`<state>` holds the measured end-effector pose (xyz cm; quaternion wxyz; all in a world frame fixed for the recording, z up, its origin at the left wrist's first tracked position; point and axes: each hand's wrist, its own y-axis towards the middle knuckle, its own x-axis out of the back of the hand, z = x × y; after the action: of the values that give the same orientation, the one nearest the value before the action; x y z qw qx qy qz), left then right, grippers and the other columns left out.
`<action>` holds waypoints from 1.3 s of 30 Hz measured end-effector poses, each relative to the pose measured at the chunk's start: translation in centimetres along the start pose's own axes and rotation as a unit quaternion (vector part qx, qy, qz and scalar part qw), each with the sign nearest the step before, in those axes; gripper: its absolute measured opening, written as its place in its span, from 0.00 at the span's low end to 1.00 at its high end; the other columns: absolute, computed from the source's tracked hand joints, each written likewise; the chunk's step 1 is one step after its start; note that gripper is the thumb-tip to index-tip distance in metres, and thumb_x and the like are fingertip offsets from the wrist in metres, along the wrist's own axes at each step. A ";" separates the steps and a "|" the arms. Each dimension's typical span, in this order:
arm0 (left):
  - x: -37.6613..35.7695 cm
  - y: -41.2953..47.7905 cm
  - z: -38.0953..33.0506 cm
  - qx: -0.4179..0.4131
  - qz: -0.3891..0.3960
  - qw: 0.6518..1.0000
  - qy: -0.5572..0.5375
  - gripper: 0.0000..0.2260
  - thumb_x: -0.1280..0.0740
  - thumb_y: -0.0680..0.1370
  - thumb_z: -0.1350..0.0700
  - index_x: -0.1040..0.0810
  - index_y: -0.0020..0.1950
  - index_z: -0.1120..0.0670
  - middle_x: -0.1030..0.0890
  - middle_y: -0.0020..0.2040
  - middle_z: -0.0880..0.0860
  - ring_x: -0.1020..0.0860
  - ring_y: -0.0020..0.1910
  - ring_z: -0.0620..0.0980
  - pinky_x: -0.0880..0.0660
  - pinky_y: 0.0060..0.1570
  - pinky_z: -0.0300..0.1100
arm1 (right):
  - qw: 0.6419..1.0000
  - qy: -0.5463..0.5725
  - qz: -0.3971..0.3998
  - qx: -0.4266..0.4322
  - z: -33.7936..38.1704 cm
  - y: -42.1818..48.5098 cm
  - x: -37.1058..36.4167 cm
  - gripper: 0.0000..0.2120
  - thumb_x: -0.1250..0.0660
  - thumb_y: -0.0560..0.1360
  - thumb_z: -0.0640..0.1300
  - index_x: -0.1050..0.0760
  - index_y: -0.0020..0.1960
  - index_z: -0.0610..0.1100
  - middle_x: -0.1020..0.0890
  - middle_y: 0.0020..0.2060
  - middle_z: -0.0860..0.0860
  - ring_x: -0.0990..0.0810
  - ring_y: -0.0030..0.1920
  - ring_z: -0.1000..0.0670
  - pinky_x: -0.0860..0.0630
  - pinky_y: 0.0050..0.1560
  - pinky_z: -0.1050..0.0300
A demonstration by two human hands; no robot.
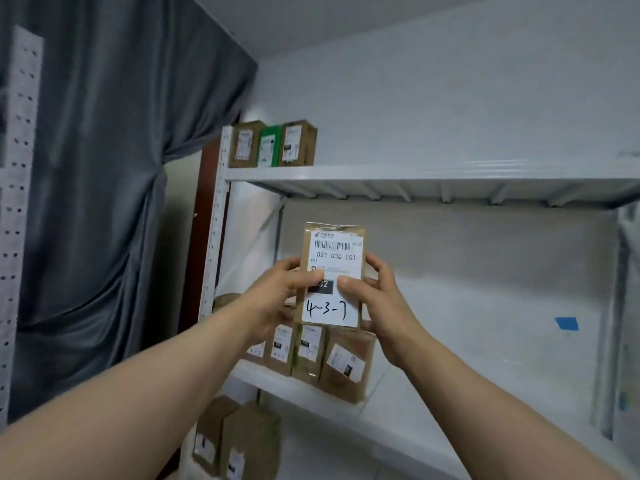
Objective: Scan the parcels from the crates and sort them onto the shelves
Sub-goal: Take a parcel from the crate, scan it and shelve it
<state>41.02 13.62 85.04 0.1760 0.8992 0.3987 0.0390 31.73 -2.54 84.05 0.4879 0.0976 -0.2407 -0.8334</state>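
Observation:
I hold a small brown parcel point(334, 251) upright in front of the white shelving. Its white label shows a barcode, "032 038 E01" and the handwritten "4-3-7". My left hand point(277, 299) grips its left edge with the thumb on the label. My right hand point(377, 303) grips the right edge, thumb also on the label. Behind and below the parcel, several brown parcels point(343, 368) stand in a row on the middle shelf point(398, 410), at its left end.
The top shelf point(415, 176) carries two brown parcels and a green one point(269, 147) at its left end. More brown parcels point(249, 441) stand on a lower level. A grey curtain point(114, 168) hangs left. Blue tape point(567, 323) marks the back wall.

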 end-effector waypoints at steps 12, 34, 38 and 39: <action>1.4 16.9 -6.7 -0.140 -0.010 0.990 0.026 0.19 0.31 0.79 0.64 0.26 0.68 0.50 0.15 0.54 0.48 0.16 0.44 0.45 0.21 0.29 0.37 | 0.981 -0.058 -0.031 0.181 3.5 18.7 0.8 0.30 0.27 0.76 0.43 0.33 0.73 0.58 0.19 0.61 0.52 0.16 0.56 0.49 0.16 0.49 0.49; 9.5 44.6 -10.2 -0.313 -0.065 0.942 0.106 0.23 0.33 0.77 0.72 0.26 0.66 0.49 0.17 0.55 0.52 0.18 0.58 0.54 0.19 0.57 0.52 | 0.897 -0.255 -0.151 0.327 3.4 45.2 -2.7 0.34 0.31 0.78 0.47 0.42 0.79 0.50 0.23 0.67 0.50 0.20 0.61 0.49 0.21 0.63 0.45; 10.2 49.4 -12.0 -0.330 -0.059 0.935 0.115 0.25 0.33 0.78 0.71 0.28 0.69 0.49 0.18 0.54 0.50 0.19 0.57 0.53 0.18 0.55 0.53 | 0.878 -0.294 -0.192 0.326 4.8 49.8 -3.1 0.33 0.32 0.78 0.46 0.42 0.79 0.51 0.22 0.67 0.48 0.20 0.60 0.47 0.20 0.62 0.45; 10.3 50.7 -12.4 -0.332 -0.059 0.935 0.111 0.26 0.33 0.78 0.71 0.30 0.70 0.49 0.18 0.54 0.50 0.18 0.57 0.53 0.17 0.54 0.54 | 0.872 -0.312 -0.200 0.320 5.1 50.9 -3.2 0.33 0.32 0.77 0.45 0.42 0.78 0.51 0.22 0.66 0.48 0.19 0.60 0.47 0.21 0.62 0.45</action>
<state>81.04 -6.73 113.54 0.4208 0.7544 0.4327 0.2581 70.34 -18.99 113.49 0.1522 0.0291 -0.6097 -0.7774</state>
